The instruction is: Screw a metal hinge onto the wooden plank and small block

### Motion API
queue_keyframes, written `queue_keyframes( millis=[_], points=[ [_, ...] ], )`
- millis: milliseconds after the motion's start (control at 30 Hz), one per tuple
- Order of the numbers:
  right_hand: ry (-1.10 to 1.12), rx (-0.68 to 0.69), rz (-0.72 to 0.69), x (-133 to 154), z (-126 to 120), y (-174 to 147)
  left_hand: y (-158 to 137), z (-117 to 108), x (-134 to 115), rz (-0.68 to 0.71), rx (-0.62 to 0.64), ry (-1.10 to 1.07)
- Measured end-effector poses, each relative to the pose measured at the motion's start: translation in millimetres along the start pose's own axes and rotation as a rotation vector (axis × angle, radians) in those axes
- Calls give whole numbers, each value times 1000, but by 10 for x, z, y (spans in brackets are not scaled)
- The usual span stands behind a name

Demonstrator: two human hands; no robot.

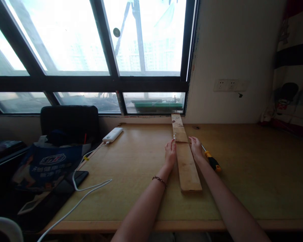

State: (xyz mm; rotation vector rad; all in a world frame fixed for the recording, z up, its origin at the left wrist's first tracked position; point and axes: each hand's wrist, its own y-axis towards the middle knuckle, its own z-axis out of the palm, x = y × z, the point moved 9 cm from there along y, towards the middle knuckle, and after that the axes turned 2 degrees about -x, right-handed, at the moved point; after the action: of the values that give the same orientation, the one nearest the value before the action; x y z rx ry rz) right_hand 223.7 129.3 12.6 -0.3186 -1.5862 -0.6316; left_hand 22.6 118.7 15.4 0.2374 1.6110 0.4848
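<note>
A long wooden board [188, 168] lies on the table, pointing away from me. Across its far part is a tan, cardboard-like piece [179, 129] with a torn near edge. My left hand [170, 153] is at the board's left edge, its fingertips closed on a small shiny metal piece [175, 136]. On the opposite side, my right hand [196, 148] is closed with its fingertips together by the board's right edge; what they hold, if anything, is too small to make out. A yellow-and-black screwdriver [212, 162] lies just right of that hand, its shaft partly behind it.
Toward the left of the table [131, 188] are a white power bank [112, 134] and its white cable [93, 187]. A blue bag [53, 164] and a black chair [69, 122] stand beyond the left edge. The window and wall sockets [229, 85] are behind.
</note>
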Motion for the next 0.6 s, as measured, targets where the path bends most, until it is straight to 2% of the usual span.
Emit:
queue_keyframes(
  millis=[100,200,433,533,600],
  points=[
    [-77,40,-82,111,50,-37,-6,-10,21,-41,-10,-93],
    [-123,100,-86,114,106,-61,-3,-8,30,-63,-12,-122],
    [-116,96,-99,96,101,-50,4,2,38,-32,-3,-112],
    [-43,39,-37,45,39,-27,3,-9,136,-86,-30,-137],
    [41,43,70,-46,34,-23,1,9,267,-194,-38,-197]
  ],
)
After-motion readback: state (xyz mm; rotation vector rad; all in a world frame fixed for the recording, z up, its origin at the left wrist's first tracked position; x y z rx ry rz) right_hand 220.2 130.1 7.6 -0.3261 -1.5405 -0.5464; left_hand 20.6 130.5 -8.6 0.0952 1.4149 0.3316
